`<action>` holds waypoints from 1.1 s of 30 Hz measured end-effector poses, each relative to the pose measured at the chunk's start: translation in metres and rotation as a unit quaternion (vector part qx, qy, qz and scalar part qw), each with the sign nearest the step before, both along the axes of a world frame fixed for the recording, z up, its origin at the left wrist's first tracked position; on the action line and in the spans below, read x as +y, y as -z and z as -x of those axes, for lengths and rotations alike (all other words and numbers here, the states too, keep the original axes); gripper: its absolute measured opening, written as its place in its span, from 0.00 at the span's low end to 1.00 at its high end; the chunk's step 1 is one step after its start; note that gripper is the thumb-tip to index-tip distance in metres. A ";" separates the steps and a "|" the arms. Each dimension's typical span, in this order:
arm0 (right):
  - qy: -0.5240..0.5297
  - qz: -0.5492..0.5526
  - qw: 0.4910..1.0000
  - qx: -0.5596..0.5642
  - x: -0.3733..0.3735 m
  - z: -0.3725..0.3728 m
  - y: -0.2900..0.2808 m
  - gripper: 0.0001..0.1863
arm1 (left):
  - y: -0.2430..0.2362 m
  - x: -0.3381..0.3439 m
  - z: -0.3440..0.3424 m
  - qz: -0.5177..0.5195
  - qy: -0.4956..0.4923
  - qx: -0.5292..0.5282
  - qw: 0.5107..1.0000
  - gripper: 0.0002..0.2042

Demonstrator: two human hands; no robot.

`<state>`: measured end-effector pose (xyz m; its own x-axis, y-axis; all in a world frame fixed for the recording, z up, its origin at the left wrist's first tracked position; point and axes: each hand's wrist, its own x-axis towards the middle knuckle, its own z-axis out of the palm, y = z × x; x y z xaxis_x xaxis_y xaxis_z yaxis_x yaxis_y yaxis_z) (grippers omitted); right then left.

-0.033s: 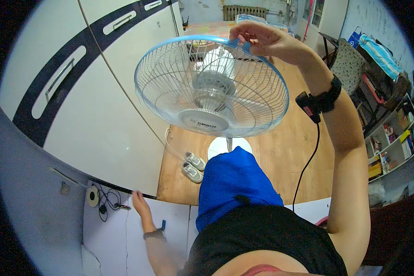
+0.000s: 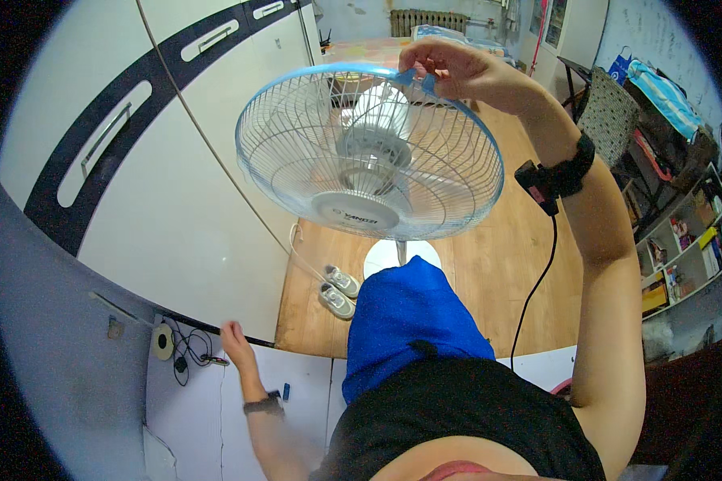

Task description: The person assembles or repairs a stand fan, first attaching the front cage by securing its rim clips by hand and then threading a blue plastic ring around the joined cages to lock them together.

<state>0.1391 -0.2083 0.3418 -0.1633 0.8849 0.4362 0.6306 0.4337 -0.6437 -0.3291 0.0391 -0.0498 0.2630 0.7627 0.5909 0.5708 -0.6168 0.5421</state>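
A white standing fan (image 2: 375,148) with a wire guard and a pale-blue rim stands before me, its head tipped upward. My right hand (image 2: 455,70) is closed at the top of the rim, with curled fingers on the blue guard clip (image 2: 427,82). Part of the grip is hidden behind the fingers. Low on the left, my left hand (image 2: 237,343) hangs over a white surface (image 2: 192,425), near the bottom edge of the cabinet. It is slightly blurred, its fingers loosely extended, and nothing shows in it. A small blue object (image 2: 286,391) lies beside that wrist.
White cabinet doors (image 2: 176,200) with dark trim line the left. Grey shoes (image 2: 337,293) sit on the wooden floor (image 2: 521,264) by the round fan base (image 2: 379,255). A black cable (image 2: 183,353) lies at lower left. To the right are a chair (image 2: 610,116) and shelves (image 2: 674,256).
My left hand has shifted slightly left and up, and more of the small blue object shows beside its wrist. My right hand stays on the fan's rim.
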 end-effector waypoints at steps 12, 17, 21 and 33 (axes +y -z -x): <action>-0.009 -0.004 1.000 0.011 0.002 0.002 0.004 0.22 | -0.380 -0.074 -0.226 -0.128 0.495 -0.111 0.852 0.05; -0.001 0.028 0.999 0.015 -0.010 0.000 0.003 0.24 | -0.413 -0.091 -0.290 -0.291 0.490 -0.076 0.818 0.04; 0.000 -0.002 1.000 0.010 -0.013 -0.003 0.007 0.24 | -0.404 -0.101 -0.301 -0.200 0.523 -0.041 0.827 0.05; -0.023 0.006 0.998 0.050 -0.012 -0.006 0.010 0.22 | -0.395 -0.100 -0.305 -0.097 0.563 -0.053 0.819 0.04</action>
<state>0.1455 -0.2199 0.3317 -0.1601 0.8823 0.4425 0.5421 0.4533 -0.7076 -0.0242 -0.0605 0.3456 0.6748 -0.0397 0.7369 -0.4635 -0.7998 0.3813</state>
